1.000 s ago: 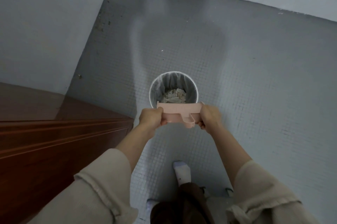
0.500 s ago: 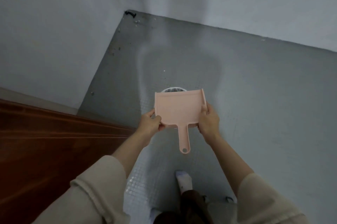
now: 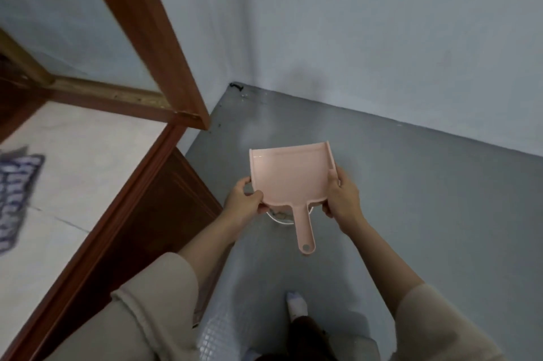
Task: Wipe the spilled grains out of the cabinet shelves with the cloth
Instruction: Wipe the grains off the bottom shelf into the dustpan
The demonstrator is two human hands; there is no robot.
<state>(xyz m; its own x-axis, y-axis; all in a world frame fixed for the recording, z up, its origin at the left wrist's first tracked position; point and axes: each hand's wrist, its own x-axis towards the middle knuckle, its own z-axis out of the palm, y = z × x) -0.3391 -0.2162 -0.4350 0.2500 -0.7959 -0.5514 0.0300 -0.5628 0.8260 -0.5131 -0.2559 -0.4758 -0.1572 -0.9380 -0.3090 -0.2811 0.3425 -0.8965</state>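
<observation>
A pink plastic dustpan [image 3: 289, 177] is held level in front of me, handle pointing toward me and its pan bare. My left hand [image 3: 244, 199] grips its left edge and my right hand [image 3: 342, 197] grips its right edge. Just below the pan, a sliver of the white-rimmed waste bin [image 3: 279, 217] shows on the grey floor, mostly hidden by the dustpan. A blue and white patterned cloth [image 3: 14, 196] lies blurred on the pale cabinet shelf [image 3: 85, 172] at far left.
The brown wooden cabinet [image 3: 141, 213] stands at my left, its glass door frame [image 3: 152, 37] swung open above the shelf. Pale walls meet at a corner [image 3: 235, 86] ahead. My socked foot [image 3: 296, 303] is on the grey tiled floor [image 3: 426, 199].
The dustpan went from tipped over the bin to held flat and raised. My view swung up and left, bringing the cabinet shelf, door and cloth into sight.
</observation>
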